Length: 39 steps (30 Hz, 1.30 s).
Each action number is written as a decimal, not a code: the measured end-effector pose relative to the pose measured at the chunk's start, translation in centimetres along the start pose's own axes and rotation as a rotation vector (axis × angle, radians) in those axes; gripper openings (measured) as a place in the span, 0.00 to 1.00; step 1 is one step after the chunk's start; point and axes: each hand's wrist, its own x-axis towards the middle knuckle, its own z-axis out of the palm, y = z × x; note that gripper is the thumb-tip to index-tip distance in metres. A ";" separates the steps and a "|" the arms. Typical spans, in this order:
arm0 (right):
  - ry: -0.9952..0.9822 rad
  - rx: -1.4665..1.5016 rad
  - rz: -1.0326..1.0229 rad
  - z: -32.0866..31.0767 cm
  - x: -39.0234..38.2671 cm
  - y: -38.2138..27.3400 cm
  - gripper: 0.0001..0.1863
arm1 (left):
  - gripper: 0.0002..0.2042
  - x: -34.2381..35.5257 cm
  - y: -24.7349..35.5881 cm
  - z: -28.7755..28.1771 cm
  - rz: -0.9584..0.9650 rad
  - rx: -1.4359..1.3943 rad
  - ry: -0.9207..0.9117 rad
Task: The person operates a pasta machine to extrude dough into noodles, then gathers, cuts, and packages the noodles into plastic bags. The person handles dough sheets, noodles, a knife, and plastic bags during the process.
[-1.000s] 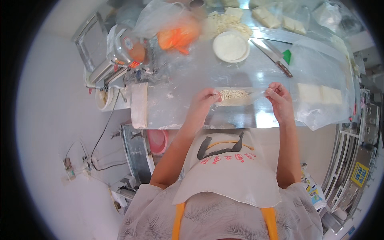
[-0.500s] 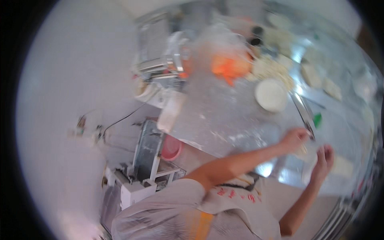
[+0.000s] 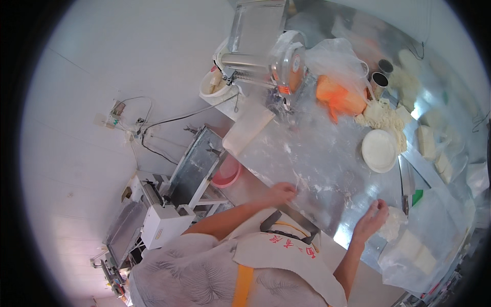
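Note:
My left hand (image 3: 283,194) hangs at the front edge of the flour-dusted steel table (image 3: 312,163). Its fingers are loosely bent, a little blurred, and nothing shows in them. Over the table's right part is my right hand (image 3: 371,219), open with half-curled fingers. Beside it lies a crumpled whitish bundle (image 3: 395,224) that looks like dough in thin plastic. Farther on, a knife (image 3: 406,179) with a dark handle rests near a small green piece (image 3: 418,196). A round white dish or lid (image 3: 379,151) sits beyond, next to a heap of pale noodles (image 3: 383,122).
A metal dough-rolling machine (image 3: 266,64) stands at the far left. Right of it are an orange bag (image 3: 341,97) and two metal cylinders (image 3: 378,82). Pale blocks (image 3: 415,251) lie under plastic at right. Below the table's left edge is a pink basin (image 3: 226,172).
My view has swung toward the left. My left hand has moved away from the knife handle to the table's front edge. My right hand now lies apart from it, near the whitish bundle.

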 end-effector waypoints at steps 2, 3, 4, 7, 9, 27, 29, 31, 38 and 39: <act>-0.092 0.344 0.208 2.9 1.0 -4.1 0.17 | 0.10 -0.4 -0.7 -9.8 -0.002 -0.075 0.144; -0.136 0.513 0.316 4.5 1.6 -6.1 0.17 | 0.09 -0.6 -0.6 -14.9 0.002 -0.277 0.202; -0.265 0.686 0.413 5.8 2.3 -8.3 0.19 | 0.08 -1.1 -0.5 -20.1 0.015 -0.471 0.267; -0.633 1.096 0.590 10.4 5.7 -16.7 0.24 | 0.14 2.8 3.9 -36.8 0.250 0.002 0.433; -0.762 1.152 0.608 15.3 7.5 -23.8 0.28 | 0.22 4.9 10.4 -43.9 0.220 -0.027 0.660; 0.025 0.210 0.603 34.4 12.9 -43.1 0.46 | 0.40 15.1 22.8 -49.4 0.326 0.108 0.740; -0.020 0.314 0.682 33.0 12.0 -47.0 0.47 | 0.39 14.8 22.1 -49.9 0.375 0.158 0.818; -0.032 0.424 0.771 31.5 12.0 -48.9 0.47 | 0.39 14.7 22.7 -49.6 0.412 0.170 0.850; 0.170 0.118 0.618 34.8 12.3 -44.4 0.45 | 0.36 14.4 22.2 -48.4 0.500 0.015 0.931; 0.167 0.124 0.600 34.9 12.3 -44.1 0.44 | 0.35 14.2 22.2 -48.5 0.482 -0.003 0.926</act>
